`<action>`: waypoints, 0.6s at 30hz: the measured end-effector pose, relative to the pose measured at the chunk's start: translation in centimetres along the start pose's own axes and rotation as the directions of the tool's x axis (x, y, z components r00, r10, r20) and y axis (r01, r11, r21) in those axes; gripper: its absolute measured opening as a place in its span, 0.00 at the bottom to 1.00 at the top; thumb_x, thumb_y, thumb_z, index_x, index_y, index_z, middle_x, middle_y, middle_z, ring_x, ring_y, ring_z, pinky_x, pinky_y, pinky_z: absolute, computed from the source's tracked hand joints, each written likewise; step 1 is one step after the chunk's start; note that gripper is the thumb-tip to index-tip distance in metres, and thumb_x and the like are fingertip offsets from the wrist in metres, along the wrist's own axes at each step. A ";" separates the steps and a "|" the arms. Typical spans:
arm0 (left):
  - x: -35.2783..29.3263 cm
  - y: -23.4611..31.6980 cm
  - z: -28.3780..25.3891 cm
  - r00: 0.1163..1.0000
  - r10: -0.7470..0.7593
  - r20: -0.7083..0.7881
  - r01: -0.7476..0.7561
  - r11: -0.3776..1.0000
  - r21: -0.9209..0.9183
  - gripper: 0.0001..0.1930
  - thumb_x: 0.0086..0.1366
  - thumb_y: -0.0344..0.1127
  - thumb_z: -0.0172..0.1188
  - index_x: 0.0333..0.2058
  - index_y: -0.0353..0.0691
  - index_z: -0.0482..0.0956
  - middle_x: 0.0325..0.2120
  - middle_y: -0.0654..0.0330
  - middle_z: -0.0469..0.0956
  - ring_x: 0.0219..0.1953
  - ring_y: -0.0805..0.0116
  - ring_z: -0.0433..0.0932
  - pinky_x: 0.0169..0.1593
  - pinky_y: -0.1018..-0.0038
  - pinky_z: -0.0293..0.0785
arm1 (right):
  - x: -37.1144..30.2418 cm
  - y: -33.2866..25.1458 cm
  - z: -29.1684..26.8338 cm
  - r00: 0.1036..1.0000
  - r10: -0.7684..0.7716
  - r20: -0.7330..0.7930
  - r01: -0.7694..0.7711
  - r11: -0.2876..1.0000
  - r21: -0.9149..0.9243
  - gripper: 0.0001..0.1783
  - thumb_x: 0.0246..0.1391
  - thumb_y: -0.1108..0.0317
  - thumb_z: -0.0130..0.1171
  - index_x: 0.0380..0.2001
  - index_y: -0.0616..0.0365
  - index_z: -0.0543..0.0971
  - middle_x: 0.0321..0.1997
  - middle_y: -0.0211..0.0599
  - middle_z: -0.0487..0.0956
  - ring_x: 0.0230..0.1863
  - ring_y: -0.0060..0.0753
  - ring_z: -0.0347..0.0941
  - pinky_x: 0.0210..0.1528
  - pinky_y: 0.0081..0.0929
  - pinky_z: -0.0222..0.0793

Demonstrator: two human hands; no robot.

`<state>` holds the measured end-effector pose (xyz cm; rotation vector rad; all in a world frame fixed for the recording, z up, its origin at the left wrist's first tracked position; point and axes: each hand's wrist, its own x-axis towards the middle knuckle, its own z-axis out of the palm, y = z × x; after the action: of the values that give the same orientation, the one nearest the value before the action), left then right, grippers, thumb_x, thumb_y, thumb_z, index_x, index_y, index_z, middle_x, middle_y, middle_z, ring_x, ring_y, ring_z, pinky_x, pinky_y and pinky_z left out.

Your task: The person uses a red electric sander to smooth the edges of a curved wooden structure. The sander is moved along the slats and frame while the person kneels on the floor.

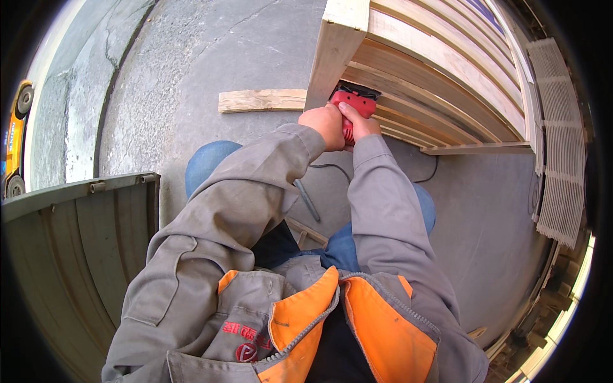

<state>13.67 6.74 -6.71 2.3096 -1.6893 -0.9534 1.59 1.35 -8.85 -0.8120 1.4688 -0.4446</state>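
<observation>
Both my hands grip a red electric sander (355,99) with a dark base. Around the near side of its body my left hand (324,125) is closed. On the right side of the body my right hand (361,121) is wrapped, thumb on top. The sander's dark end sits inside the corner of a slatted wooden frame (341,45), beside its thick left post; whether it touches the wood I cannot tell. Parts of both hands' fingers are hidden beneath the tool. A dark cable (335,167) runs on the floor below my hands.
A short wooden board (262,101) lies on the concrete left of the post. A grey rod-like piece (307,202) and a small wooden stool (305,233) show between my legs. At left stands a ribbed metal panel (76,242); a yellow wheeled vehicle (14,143) is farther off. Stacked slats (560,140) rise at right.
</observation>
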 end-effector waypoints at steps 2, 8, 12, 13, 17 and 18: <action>-0.1 0.1 -0.1 1.000 -0.007 -0.009 0.007 1.000 0.005 0.29 0.47 0.43 0.74 0.44 0.31 0.78 0.39 0.46 0.86 0.44 0.51 0.87 0.47 0.61 0.83 | 0.0 0.0 0.0 1.000 0.002 0.010 -0.002 1.000 0.008 0.37 0.41 0.45 0.81 0.50 0.57 0.83 0.43 0.43 0.85 0.37 0.44 0.84 0.35 0.51 0.82; -0.1 0.0 -0.2 1.000 0.008 -0.013 -0.008 1.000 -0.011 0.28 0.46 0.42 0.74 0.43 0.31 0.78 0.37 0.46 0.86 0.43 0.50 0.87 0.46 0.60 0.83 | 0.2 0.0 -0.1 1.000 0.006 0.006 -0.006 1.000 -0.021 0.37 0.41 0.45 0.81 0.50 0.56 0.82 0.42 0.43 0.85 0.36 0.44 0.84 0.34 0.50 0.82; -0.3 0.1 -0.3 1.000 0.009 -0.023 -0.009 1.000 -0.014 0.28 0.46 0.42 0.74 0.43 0.31 0.78 0.37 0.46 0.86 0.42 0.49 0.87 0.46 0.60 0.83 | -0.2 -0.1 0.0 1.000 -0.004 0.001 0.004 1.000 -0.011 0.38 0.41 0.45 0.81 0.50 0.57 0.82 0.42 0.43 0.85 0.35 0.44 0.84 0.35 0.49 0.82; -0.3 0.2 -0.4 1.000 0.008 -0.020 -0.008 1.000 -0.015 0.28 0.46 0.42 0.74 0.43 0.31 0.78 0.36 0.45 0.86 0.42 0.49 0.87 0.46 0.60 0.83 | -0.2 -0.1 -0.1 1.000 -0.003 0.001 0.003 1.000 -0.006 0.38 0.41 0.44 0.81 0.50 0.57 0.82 0.42 0.43 0.85 0.35 0.43 0.84 0.35 0.49 0.82; -0.3 0.2 -0.3 0.999 0.016 -0.043 -0.016 1.000 -0.007 0.27 0.47 0.43 0.74 0.42 0.32 0.78 0.36 0.45 0.86 0.42 0.49 0.87 0.46 0.60 0.83 | 0.2 0.1 -0.2 1.000 -0.007 0.012 0.006 1.000 0.005 0.38 0.41 0.45 0.81 0.50 0.57 0.82 0.42 0.43 0.85 0.36 0.44 0.84 0.34 0.50 0.82; -0.3 0.2 -0.4 0.999 0.015 -0.039 -0.015 1.000 -0.008 0.27 0.47 0.43 0.74 0.42 0.32 0.79 0.36 0.45 0.86 0.42 0.49 0.87 0.46 0.60 0.83 | 0.3 0.1 -0.2 1.000 -0.005 0.014 0.005 1.000 0.005 0.38 0.41 0.45 0.81 0.50 0.58 0.82 0.42 0.43 0.85 0.36 0.44 0.84 0.35 0.50 0.82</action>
<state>13.65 6.86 -6.21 2.2918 -1.6825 -0.9049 1.38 1.20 -9.13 -0.8137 1.4524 -0.4449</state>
